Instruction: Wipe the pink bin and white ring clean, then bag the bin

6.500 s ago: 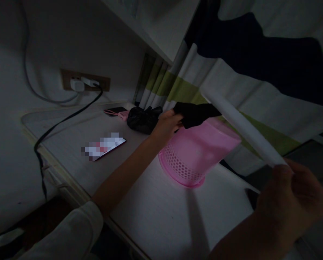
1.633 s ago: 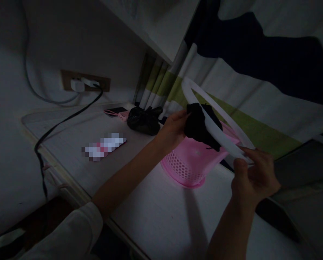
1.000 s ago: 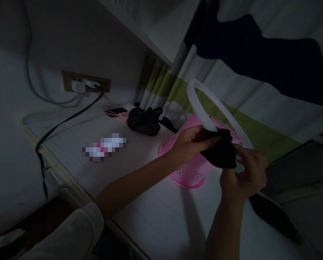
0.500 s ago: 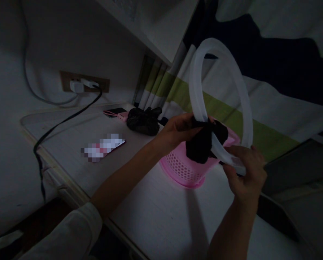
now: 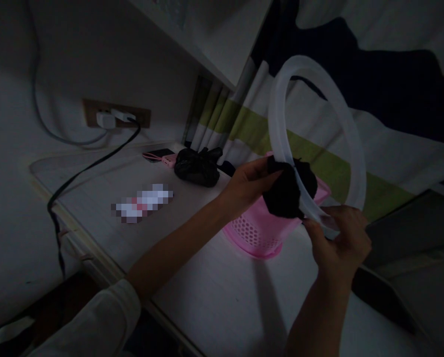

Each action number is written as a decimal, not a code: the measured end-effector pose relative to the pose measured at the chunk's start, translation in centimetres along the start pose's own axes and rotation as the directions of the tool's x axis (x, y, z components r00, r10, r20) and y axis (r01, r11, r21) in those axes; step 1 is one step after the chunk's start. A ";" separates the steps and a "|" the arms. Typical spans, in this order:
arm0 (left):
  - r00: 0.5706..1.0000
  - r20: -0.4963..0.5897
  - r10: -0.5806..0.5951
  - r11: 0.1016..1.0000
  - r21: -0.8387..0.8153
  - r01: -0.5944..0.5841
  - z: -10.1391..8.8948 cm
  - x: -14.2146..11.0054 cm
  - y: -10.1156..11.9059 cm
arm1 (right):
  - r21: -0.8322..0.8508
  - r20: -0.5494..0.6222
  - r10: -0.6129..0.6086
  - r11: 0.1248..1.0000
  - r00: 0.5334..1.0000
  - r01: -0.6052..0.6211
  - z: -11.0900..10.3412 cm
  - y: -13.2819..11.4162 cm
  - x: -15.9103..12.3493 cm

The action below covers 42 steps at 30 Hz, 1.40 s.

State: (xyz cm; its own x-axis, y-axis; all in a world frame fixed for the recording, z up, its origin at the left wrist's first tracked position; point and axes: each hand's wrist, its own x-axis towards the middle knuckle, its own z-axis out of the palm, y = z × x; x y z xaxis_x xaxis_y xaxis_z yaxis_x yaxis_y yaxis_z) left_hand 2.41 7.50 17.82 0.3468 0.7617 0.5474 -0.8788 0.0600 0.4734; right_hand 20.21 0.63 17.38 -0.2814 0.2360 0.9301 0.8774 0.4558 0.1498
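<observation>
A white hoop (image 5: 277,114) made of a wide, smooth band stands tilted in front of me. My right hand (image 5: 343,240) grips its lower right part between thumb and fingers. Black cloth (image 5: 282,193) lies against the hoop's lower left side, with parts of it on both sides of the band. The fingers of my left hand (image 5: 246,188) pinch this cloth at its left edge. Behind and below the cloth is a pink basket (image 5: 253,230) with holes in its wall, partly hidden.
On the white table (image 5: 207,282) lie a phone with a blurred screen (image 5: 143,203), a tied black plastic bag (image 5: 197,166) and a small pink device with a strap (image 5: 168,159). A power outlet (image 5: 143,118) with plugs is on the wall. A curtain (image 5: 389,193) hangs behind the hoop.
The hoop has shifted right and slightly down with my right hand. A stretch of its band that the black cloth covered now shows. My left hand keeps its pinch on the cloth.
</observation>
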 end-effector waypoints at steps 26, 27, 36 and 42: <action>0.865 0.469 0.175 0.855 0.363 -0.370 -0.3 -0.5 -0.5 | -0.069 0.107 0.003 0.998 0.994 0.005 -0.1 0.2 -0.2; 0.869 0.460 0.181 0.859 0.356 -0.367 -0.5 -0.4 -0.2 | -0.081 0.118 0.007 0.997 0.993 0.003 -0.2 0.6 -0.3; 0.796 0.570 0.204 0.836 0.321 -0.444 -1.3 0.1 1.5 | 0.117 0.214 0.074 0.988 0.974 -0.101 -1.6 1.8 -0.7; 0.856 0.479 0.196 0.881 0.298 -0.368 -1.1 0.0 0.8 | 0.162 0.127 0.107 0.979 0.986 -0.127 -2.2 1.9 -0.9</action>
State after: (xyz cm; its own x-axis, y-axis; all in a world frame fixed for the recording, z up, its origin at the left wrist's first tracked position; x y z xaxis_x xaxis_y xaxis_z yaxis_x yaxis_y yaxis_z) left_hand 1.38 8.22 17.45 0.2813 0.3549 0.8916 -0.8040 -0.4201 0.4209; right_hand 23.01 -0.64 17.56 -0.2330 0.3904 0.8907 0.8313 0.5553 -0.0259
